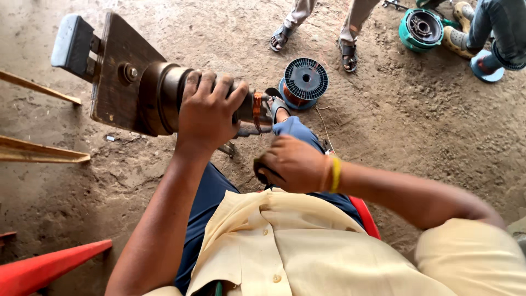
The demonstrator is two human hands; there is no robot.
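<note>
My left hand (206,109) grips the dark cylindrical shaft of a coil winding machine (143,93), which is mounted on a brown wooden block. A band of copper wire (257,109) is wound on the shaft just right of my fingers. My right hand (293,163), with a yellow band at the wrist, is closed around a dark handle near my knee. A blue spool of copper wire (303,82) lies on the dirt floor beyond the shaft, with a thin wire running from it toward me.
I sit on a red chair (364,215). Another red plastic piece (44,268) is at lower left. Wooden slats (38,151) lie at left. Another person's sandalled feet (312,41) stand ahead. A green motor housing (421,28) and a seated person's legs are at upper right.
</note>
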